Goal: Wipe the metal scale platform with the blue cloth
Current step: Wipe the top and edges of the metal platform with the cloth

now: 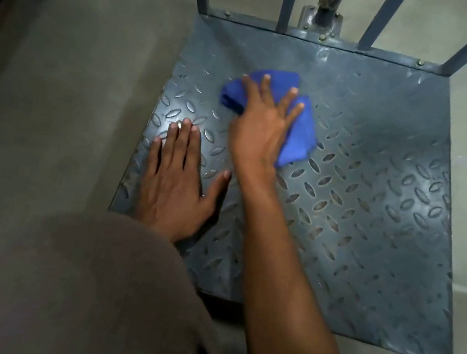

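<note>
The blue cloth (pixel 298 138) lies bunched on the metal scale platform (pixel 376 183), just above the frame's centre and directly under the right grip (pixel 259 126). Its straight, spread fingers press flat on the cloth, curling round nothing. Cloth shows past the fingertips and right of the palm. The left grip (pixel 173 186) rests flat, fingers straight, on bare tread plate to the lower left of the cloth, apart from it. Upright bars (pixel 289 0) rise at the platform's top edge.
</note>
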The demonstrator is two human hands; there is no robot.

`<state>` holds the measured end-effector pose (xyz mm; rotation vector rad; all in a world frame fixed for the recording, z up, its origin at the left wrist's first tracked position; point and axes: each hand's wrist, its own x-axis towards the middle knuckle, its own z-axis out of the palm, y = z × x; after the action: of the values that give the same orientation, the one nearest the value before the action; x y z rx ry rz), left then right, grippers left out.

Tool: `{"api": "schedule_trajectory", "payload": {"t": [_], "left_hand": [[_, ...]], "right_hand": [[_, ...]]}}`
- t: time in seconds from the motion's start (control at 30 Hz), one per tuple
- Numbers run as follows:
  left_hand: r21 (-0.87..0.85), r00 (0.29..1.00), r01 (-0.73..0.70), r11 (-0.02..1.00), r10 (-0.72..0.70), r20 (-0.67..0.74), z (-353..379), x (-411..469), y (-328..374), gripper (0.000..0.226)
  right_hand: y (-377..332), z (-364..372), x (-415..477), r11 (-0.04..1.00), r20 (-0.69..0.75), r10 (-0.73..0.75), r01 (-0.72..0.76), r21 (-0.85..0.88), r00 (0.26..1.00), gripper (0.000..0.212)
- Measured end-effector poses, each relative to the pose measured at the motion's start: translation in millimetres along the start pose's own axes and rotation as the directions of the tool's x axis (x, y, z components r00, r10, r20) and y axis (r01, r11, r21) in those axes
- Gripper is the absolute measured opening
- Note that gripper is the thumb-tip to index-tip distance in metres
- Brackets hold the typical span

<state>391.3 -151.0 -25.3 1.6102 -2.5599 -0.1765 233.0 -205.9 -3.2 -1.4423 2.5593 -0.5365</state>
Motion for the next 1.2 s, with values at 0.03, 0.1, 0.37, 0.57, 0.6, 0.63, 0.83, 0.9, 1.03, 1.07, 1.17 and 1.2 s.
{"api": "schedule_trajectory", "payload": {"t": [0.03,0.1,0.37,0.57,0.6,0.63,0.83,0.9,1.03,1.07,1.17,1.2], "left_hand": [[0.001,1.0,-0.009,1.0,0.009,0.016,-1,1,0,0.093],[-0.001,0.999,-0.041,0.999,0.041,0.026,-1,1,-3,0.095],[-0.031,1.0,0.027,0.999,-0.028,-0.014,-7,-14,-16,0.089],[-0.013,0.998,0.064,0.998,-0.064,0.006,-11,-7,-7,0.089],[0.013,0.999,0.044,0.999,-0.045,0.026,-10,-6,-9,0.09],[0.041,0.999,0.015,0.999,-0.017,0.035,-9,-6,-12,0.088],[0.01,0.998,0.056,0.998,-0.056,-0.009,-11,-13,-9,0.091],[0.024,0.997,0.071,0.997,-0.07,-0.028,-9,-12,-5,0.09],[0.025,0.995,0.101,0.995,-0.101,-0.009,-1,-11,-6,0.09],[0.034,0.996,0.086,0.996,-0.086,0.0,-1,-10,-8,0.091],[0.036,0.998,0.064,0.997,-0.065,0.024,-2,-8,-8,0.092],[0.024,0.998,0.064,0.998,-0.065,0.013,-3,-9,-5,0.091]], "right_hand": [[-21,6,-1,0.99,0.042,-0.116,0.113,0.085,0.992,0.067],[-51,8,-4,0.91,0.167,-0.354,0.298,0.29,0.92,0.075],[58,-32,2,0.979,-0.164,0.184,-0.166,0.118,0.969,0.066],[-41,6,6,0.991,0.016,-0.08,0.077,0.105,0.997,0.065],[-66,9,3,0.966,0.059,-0.191,0.177,0.187,0.98,0.063],[-87,12,-1,0.931,0.122,-0.302,0.265,0.251,0.945,0.062],[-57,-16,4,0.856,-0.004,-0.191,0.168,0.489,0.982,0.071],[-15,-22,14,0.939,-0.024,0.044,-0.034,0.341,0.999,0.067],[-45,-6,2,0.977,0.114,-0.061,0.036,0.211,0.992,0.061],[-63,-2,2,0.944,0.188,-0.187,0.123,0.306,0.964,0.062],[-85,-7,1,0.784,0.317,-0.483,0.243,0.572,0.816,0.069],[-73,-15,0,0.748,0.284,-0.477,0.214,0.628,0.832,0.072]]}}
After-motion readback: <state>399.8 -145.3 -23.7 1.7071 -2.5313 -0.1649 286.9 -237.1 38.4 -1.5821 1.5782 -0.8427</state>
